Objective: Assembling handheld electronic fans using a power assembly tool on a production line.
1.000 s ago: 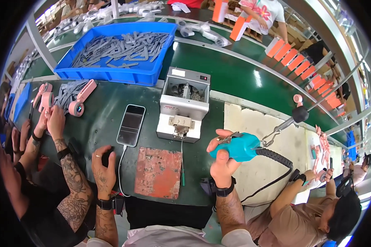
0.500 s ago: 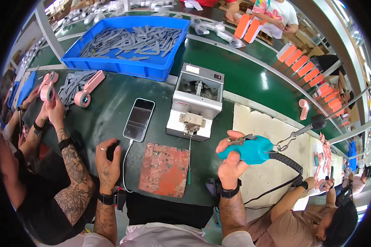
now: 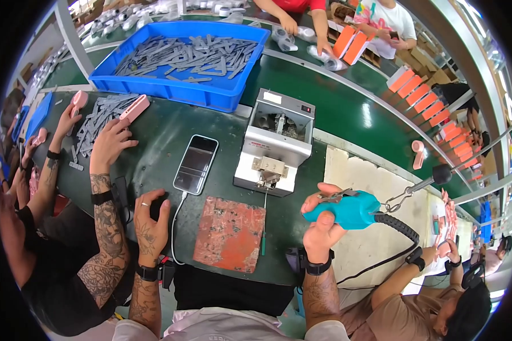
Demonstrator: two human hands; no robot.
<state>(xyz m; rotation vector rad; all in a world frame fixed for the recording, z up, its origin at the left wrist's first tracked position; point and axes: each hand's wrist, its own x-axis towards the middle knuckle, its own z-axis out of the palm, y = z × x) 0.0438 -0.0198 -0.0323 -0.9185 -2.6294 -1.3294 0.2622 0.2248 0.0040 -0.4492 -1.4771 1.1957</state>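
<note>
My right hand [image 3: 323,230] is wrapped round a teal electric screwdriver [image 3: 352,209], which lies roughly level above the table. A metal hook and spring cable hold the tool at its right end, where a black cord [image 3: 401,226] also leaves it. My left hand [image 3: 152,227], with a ring on one finger, is at the table's near left, fingers apart and nothing in them. Between my hands lies a worn red-brown pad [image 3: 229,234]. Beyond it stands a grey and white screw feeder [image 3: 273,145] with small dark screws inside. A phone [image 3: 195,165] on a white cable lies near my left hand.
A blue tray [image 3: 170,95] of grey flat strips stands far left. At left, a co-worker's tattooed arm [image 3: 107,221] reaches to a pink handheld device [image 3: 135,108] beside loose grey strips [image 3: 94,128]. Orange and white boxes [image 3: 418,94] line the green belt [image 3: 347,94]. Another co-worker [image 3: 438,301] sits at right.
The left co-worker's hand has moved from one pink device to the pink device by the strips. A person in red now reaches over the far side. My hands hold nearly the same pose.
</note>
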